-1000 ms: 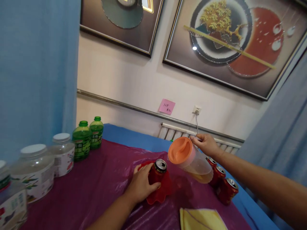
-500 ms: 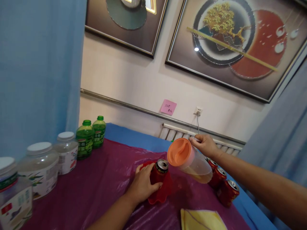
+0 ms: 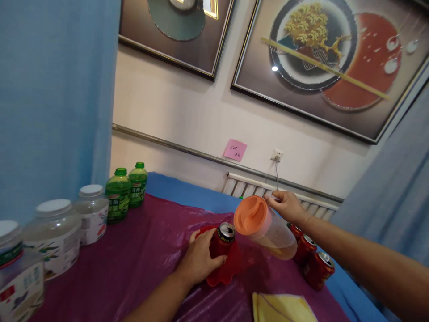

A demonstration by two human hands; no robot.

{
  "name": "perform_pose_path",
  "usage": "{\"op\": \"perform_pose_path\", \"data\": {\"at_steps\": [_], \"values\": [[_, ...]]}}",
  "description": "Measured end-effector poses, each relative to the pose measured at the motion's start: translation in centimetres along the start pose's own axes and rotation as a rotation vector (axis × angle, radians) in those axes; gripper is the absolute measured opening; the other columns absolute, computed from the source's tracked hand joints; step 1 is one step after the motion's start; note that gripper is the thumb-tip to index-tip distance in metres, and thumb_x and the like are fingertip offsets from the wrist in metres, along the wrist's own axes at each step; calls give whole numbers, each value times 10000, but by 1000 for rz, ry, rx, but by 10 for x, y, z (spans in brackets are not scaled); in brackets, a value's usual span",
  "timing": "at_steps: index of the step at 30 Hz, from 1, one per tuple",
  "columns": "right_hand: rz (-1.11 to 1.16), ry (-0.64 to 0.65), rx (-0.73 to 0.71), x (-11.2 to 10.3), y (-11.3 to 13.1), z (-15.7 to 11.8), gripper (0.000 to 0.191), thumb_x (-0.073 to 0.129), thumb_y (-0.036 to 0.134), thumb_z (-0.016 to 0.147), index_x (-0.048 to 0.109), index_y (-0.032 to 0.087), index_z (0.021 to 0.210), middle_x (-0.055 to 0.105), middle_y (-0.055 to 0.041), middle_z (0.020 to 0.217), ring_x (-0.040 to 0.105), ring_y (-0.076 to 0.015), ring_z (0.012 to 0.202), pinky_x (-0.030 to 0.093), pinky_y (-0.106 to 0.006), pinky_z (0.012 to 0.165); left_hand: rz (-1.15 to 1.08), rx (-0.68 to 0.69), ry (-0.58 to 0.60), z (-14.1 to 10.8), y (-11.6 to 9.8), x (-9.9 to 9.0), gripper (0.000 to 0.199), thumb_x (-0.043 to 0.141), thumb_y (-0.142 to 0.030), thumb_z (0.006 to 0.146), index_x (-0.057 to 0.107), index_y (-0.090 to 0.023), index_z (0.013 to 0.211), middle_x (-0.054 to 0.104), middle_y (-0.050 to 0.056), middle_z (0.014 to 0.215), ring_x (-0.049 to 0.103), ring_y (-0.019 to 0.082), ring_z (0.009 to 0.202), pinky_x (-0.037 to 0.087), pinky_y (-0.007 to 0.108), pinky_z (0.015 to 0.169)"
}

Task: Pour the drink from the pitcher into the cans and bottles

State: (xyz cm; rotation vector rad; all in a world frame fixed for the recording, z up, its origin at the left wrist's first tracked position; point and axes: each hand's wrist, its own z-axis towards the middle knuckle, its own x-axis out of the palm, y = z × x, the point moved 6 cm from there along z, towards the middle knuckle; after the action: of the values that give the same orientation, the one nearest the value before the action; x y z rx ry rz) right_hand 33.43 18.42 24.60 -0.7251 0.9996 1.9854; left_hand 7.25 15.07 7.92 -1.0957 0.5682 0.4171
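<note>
Fingers of my left hand (image 3: 200, 256) wrap round an opened red drink can (image 3: 222, 241), upright on a wavy-edged red dish (image 3: 217, 278). To its right, my right hand (image 3: 287, 205) grips a clear plastic pitcher (image 3: 278, 237) from behind; the handle itself is mostly hidden. The pitcher is tipped toward the can, with its orange lid (image 3: 251, 215) close to the can's top. Pale yellowish liquid lies along the pitcher's lower side. I cannot make out a stream between lid and can.
Several red cans (image 3: 319, 270) stand at the right. A folded yellow cloth (image 3: 283, 308) lies in front. Clear jars (image 3: 55, 241) and two green bottles (image 3: 119, 197) line the left side. Purple plastic sheeting (image 3: 134, 273) covers the table, with a wet patch beside the dish.
The pitcher and my right hand have shifted very slightly downward, the pitcher still tipped. My left hand and the can have stayed in place.
</note>
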Motion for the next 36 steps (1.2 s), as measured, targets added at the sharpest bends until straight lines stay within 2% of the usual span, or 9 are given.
{"op": "perform_pose_path", "data": {"at_steps": [36], "values": [[-58,-15,-33,-4,12,2,559,523,634,837,245,254,536,239,54,496,218,-95,485,134,-290,484,-21,-11,7,-2,-4,-1,719,848,-298,654,603,-259,1329,693,88,1370,587,340,1329,210,568,1252]]}}
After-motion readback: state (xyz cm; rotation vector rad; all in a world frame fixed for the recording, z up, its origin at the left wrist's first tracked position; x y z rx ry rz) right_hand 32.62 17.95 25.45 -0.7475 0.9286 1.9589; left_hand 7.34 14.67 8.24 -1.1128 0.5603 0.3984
